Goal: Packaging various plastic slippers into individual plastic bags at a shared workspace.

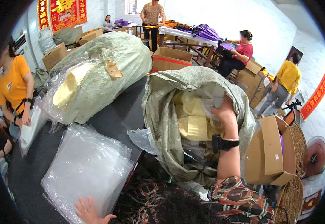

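Observation:
My left hand (91, 213) lies with fingers spread on the lower edge of a stack of clear plastic bags (89, 168) on the dark table. My right hand (225, 112), with a black band at the wrist, reaches into the mouth of a grey-green woven sack (160, 123). Its fingers look bent beside cloudy clear plastic (211, 98); their tips are partly hidden, and I cannot make out what they grip. Pale yellow ribbed pieces that look like slippers (193, 128) lie inside the sack, just left of that hand.
A second woven sack (128, 56) with yellow pieces in clear plastic lies across the dark table (110, 108). At left stands a person in orange (18, 80) holding white sheets. An open carton (261, 153) is at right; another carton (171, 58) and seated people are farther back.

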`<state>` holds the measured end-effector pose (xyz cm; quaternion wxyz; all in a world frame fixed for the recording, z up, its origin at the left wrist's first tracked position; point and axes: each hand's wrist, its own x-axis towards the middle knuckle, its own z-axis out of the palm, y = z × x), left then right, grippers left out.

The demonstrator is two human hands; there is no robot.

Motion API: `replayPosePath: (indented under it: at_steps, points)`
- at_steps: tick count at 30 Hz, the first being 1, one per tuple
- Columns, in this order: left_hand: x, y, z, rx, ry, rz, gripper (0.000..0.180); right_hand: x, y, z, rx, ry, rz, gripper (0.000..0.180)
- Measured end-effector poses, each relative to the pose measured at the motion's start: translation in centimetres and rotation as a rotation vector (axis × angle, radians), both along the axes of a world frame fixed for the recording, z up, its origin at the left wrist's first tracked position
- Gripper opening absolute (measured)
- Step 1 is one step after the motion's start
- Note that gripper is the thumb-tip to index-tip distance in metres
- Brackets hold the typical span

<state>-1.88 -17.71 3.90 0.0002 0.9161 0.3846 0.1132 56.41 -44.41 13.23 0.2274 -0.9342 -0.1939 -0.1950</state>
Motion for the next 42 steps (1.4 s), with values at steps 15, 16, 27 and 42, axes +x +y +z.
replayPosePath:
  at_steps: [15,16,27,42]
  points:
    - [-1.0,-2.1,1.3,-0.254,-0.083,0.222,0.104,-22.8,14.8,12.4,0.097,0.036,1.759,0.087]
    - [-1.4,-2.4,0.4,-0.212,-0.111,0.212,0.099,-23.9,17.1,12.6,0.076,0.068,1.945,0.094]
    - [-7.4,-6.0,2.2,-0.209,-0.193,0.551,0.075,-29.1,30.5,7.9,-0.336,-0.412,1.747,0.069]
    - [-6.4,0.9,4.4,0.102,-0.401,0.482,0.052,-25.4,29.9,-3.7,-0.161,0.830,1.159,0.052]
